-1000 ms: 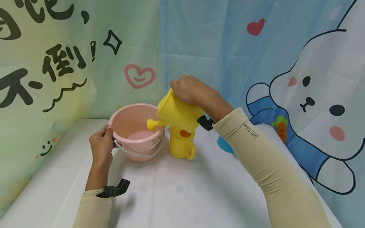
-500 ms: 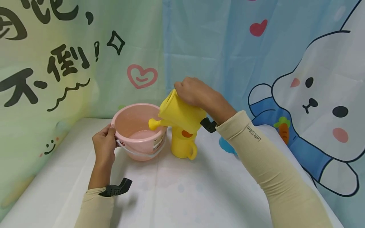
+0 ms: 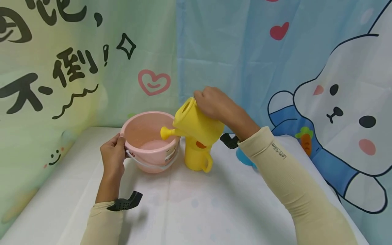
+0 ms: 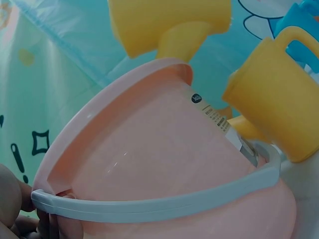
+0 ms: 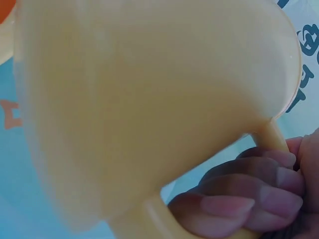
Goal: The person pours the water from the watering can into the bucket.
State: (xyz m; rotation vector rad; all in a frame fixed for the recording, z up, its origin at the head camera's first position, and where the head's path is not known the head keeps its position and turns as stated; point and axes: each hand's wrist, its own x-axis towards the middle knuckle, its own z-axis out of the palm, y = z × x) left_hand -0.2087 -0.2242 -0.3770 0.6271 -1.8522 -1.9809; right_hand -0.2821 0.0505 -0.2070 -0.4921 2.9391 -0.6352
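My left hand grips the rim of a pink bucket at its left side, thumb on top. The bucket's pale handle hangs down its front. My right hand holds a yellow watering can up in the air; in the right wrist view the fingers curl round its handle. The can is tilted left, its spout head over the bucket's right rim. Whether water flows cannot be seen. Below it, a yellow mug-like vessel with an orange beak stands on the table, handle facing right.
A blue object lies right of the yellow vessel, partly hidden by my right sleeve. A white cloth covers the table. Printed curtains hang behind it and along the left side.
The watering can and my right hand have moved slightly right and down, the spout still at the bucket's rim. My left hand keeps its grip on the bucket. The whole view has shifted a little.
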